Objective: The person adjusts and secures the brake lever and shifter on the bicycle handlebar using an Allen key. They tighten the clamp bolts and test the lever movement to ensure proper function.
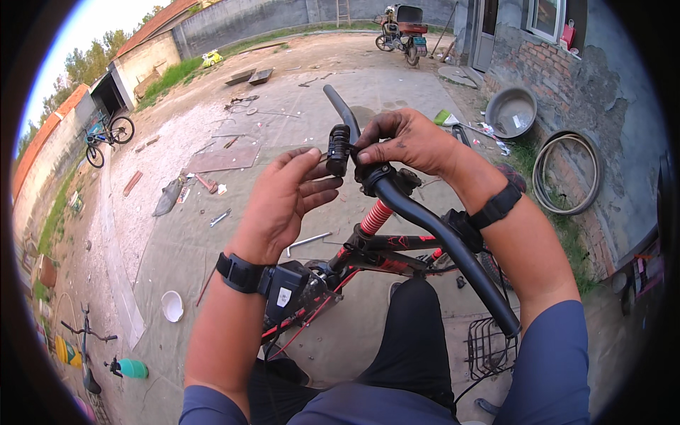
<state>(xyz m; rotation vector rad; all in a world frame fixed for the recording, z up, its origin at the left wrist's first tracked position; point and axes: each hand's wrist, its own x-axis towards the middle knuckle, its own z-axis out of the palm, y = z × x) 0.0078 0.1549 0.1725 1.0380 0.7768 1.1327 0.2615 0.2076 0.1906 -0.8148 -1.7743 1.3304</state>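
Our handlebar (445, 234) sits clamped; at twelve o'clock our left hand (285, 195) and right hand (418, 142) pinch a ribbed part (338, 149), apparently unfastened.

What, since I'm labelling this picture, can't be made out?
Head view:
Whether the right hand grips anything: hidden by its thumb.
Whether the left hand touches the black ribbed part: hidden behind it.
Motorcycle: markings too small.
Bicycle, lower left: cut off by lens rim.

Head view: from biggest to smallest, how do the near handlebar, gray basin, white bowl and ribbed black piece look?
1. Near handlebar
2. Gray basin
3. Ribbed black piece
4. White bowl
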